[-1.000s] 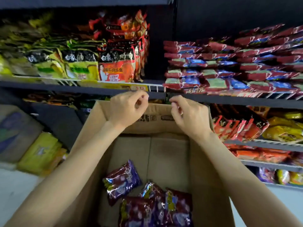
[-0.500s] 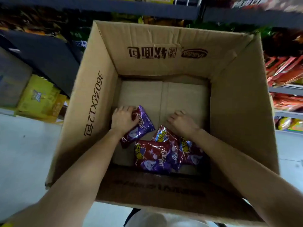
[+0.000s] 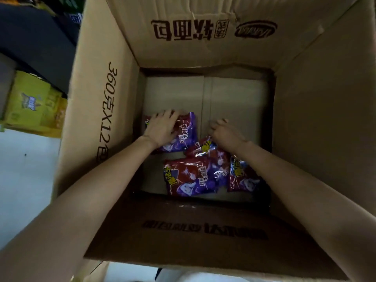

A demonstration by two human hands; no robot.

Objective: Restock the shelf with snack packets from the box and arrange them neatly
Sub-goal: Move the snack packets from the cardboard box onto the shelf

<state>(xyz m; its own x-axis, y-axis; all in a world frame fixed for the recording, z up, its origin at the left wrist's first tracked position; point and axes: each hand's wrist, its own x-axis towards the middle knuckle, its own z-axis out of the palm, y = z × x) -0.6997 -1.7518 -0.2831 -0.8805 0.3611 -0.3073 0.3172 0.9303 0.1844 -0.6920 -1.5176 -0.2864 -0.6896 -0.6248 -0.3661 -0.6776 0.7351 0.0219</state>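
Observation:
A large open cardboard box (image 3: 101, 119) fills the view, and both my arms reach down into it. Several purple-and-red snack packets lie on its floor. My left hand (image 3: 162, 127) lies on the far-left packet (image 3: 186, 132), fingers curled over its far edge. My right hand (image 3: 225, 132) has curled fingers at the upper corner of a tilted packet (image 3: 203, 148). Two more packets lie nearer me, one in the middle (image 3: 189, 176) and one partly under my right forearm (image 3: 242, 176). The shelf being stocked is out of view.
The box's four tall walls close in around my hands. Left of the box, yellow packages (image 3: 34, 102) sit low beside a dark shelf unit (image 3: 36, 37). A pale floor (image 3: 24, 169) shows at the lower left.
My hands left the box's far flap and dropped onto the packets inside. My view tilted down from the shelves into the box. The far-left packet has turned squarer under my left hand.

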